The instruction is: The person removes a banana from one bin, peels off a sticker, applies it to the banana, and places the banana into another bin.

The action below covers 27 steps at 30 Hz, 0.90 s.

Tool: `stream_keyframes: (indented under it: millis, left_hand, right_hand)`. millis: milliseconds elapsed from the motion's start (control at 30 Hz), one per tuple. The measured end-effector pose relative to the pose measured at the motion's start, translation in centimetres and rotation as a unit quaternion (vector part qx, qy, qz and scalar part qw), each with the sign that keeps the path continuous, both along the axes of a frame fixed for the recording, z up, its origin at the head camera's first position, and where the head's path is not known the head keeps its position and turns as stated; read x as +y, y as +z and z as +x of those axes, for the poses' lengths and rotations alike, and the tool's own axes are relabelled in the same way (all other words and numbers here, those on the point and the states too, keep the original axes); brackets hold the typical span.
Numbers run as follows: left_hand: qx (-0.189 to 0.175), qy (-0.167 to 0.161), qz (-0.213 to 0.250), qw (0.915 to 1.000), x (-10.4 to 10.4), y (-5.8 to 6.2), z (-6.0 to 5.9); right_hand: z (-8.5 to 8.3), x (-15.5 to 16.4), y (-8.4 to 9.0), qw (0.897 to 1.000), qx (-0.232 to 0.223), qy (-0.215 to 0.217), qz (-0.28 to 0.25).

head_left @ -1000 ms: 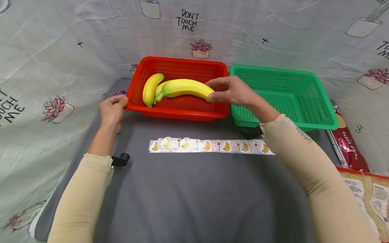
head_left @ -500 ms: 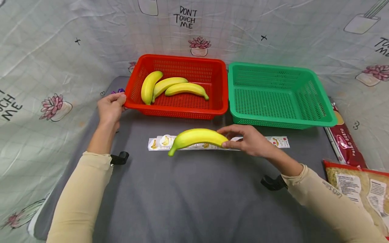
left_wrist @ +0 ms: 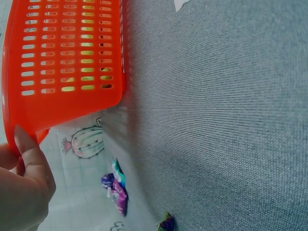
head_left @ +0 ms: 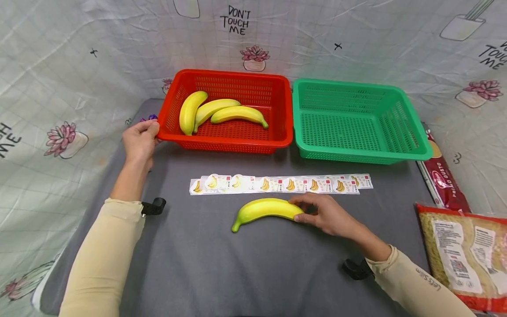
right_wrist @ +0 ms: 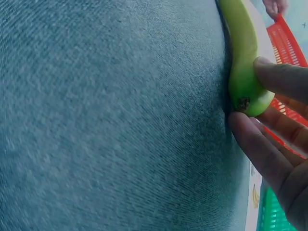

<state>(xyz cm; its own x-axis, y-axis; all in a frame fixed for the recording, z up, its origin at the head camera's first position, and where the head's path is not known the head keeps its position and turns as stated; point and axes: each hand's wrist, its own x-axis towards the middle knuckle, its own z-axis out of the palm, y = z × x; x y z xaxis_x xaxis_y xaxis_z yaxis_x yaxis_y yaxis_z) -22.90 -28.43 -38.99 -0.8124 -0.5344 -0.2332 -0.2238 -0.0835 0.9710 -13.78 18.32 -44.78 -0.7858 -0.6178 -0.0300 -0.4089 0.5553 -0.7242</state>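
While the left hand (head_left: pixel 139 141) is gripping the red basket's (head_left: pixel 222 143) left rim, the right hand (head_left: pixel 326 214) is pinching the banana's (head_left: pixel 264 210) right end, its long axis lying left-right

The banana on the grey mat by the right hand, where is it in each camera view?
Head: the banana lies low and centre on the grey mat, its end in the right hand.
Left wrist: not in view.
Right wrist: top right, its blunt end between the fingers.
Shared landmark: the red basket, also at and.
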Motion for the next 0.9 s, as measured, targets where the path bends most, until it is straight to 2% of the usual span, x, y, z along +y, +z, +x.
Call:
stream_keyframes:
  millis: [133, 267, 367, 533, 600, 667, 700, 733, 767, 833, 900]
  left_hand:
    - [0.004, 0.002, -0.001, 1.0000, 0.0, 0.0, 0.1]
    - [0.024, 0.007, -0.003, 0.9997, 0.2, -0.3, 0.4]
    - [0.027, 0.008, -0.009, 0.9995, 0.4, -0.9, 0.8]
    - [0.010, 0.019, -0.006, 0.9998, 0.3, -2.3, 1.8]
    - [-0.002, 0.002, -0.023, 0.9997, 0.2, -2.9, 2.2]
    - [-0.032, -0.053, -0.074, 0.9954, 0.2, -3.3, 2.8]
    - [-0.050, -0.091, -0.111, 0.9885, 0.2, -3.5, 3.1]
    - [-0.063, -0.132, -0.150, 0.9779, 0.3, -3.6, 3.4]
    - [-0.074, -0.177, -0.195, 0.9618, 0.4, -3.7, 3.7]
    - [-0.079, -0.262, -0.277, 0.9211, 0.8, -3.9, 4.2]
    - [-0.072, -0.321, -0.334, 0.8832, 1.4, -4.0, 4.5]
  right_hand:
    - [0.0, -0.1, 0.1, 1.000, 0.003, 0.001, 0.004]
    - [0.0, -0.2, 0.2, 1.000, -0.001, -0.001, 0.009]
    - [0.1, -0.2, 0.2, 1.000, -0.008, -0.003, 0.013]
    - [0.1, -0.2, 0.3, 1.000, -0.013, -0.002, 0.015]
    - [0.1, -0.2, 0.3, 1.000, -0.013, -0.002, 0.016]
    - [0.1, -0.2, 0.4, 1.000, -0.012, -0.003, 0.017]
    - [0.1, -0.2, 0.4, 1.000, -0.012, -0.004, 0.018]
    - [0.1, -0.2, 0.4, 1.000, -0.011, -0.004, 0.019]
    - [0.1, -0.1, 0.4, 1.000, -0.010, -0.005, 0.019]
    - [0.0, -0.1, 0.3, 1.000, -0.010, -0.003, 0.019]
    - [-0.1, -0.2, 0.2, 1.000, -0.007, 0.001, 0.017]
